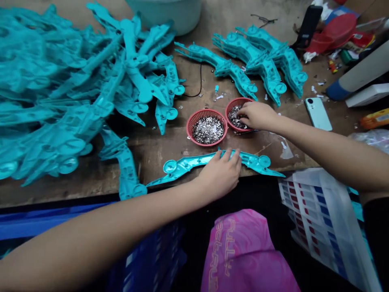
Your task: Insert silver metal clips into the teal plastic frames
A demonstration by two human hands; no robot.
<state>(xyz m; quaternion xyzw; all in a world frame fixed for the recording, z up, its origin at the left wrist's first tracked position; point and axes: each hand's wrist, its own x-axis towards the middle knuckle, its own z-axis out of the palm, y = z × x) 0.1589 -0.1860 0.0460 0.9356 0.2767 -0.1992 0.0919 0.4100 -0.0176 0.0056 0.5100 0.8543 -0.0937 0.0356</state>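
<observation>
Two hands over bench. Right hand, fingers curled down, reaching into silver metal bits in red plastic basket; whether any bit is pinched, hidden by fingers. Left hand, fingers spread, resting on teal plastic strip, directly under palm, long axis along bench edge. Second basket just beyond left hand. Teal heap cut off by frame, far left.

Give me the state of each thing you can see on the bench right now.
left hand: fingers spread on the teal moulded part
teal moulded part: lying flat at the bench edge
right hand: fingers down in the right red basket
silver pieces: heaped loose in both baskets
left red basket: filled, untouched by either hand
teal parts pile: heaped, tangled
phone: lying screen down
</observation>
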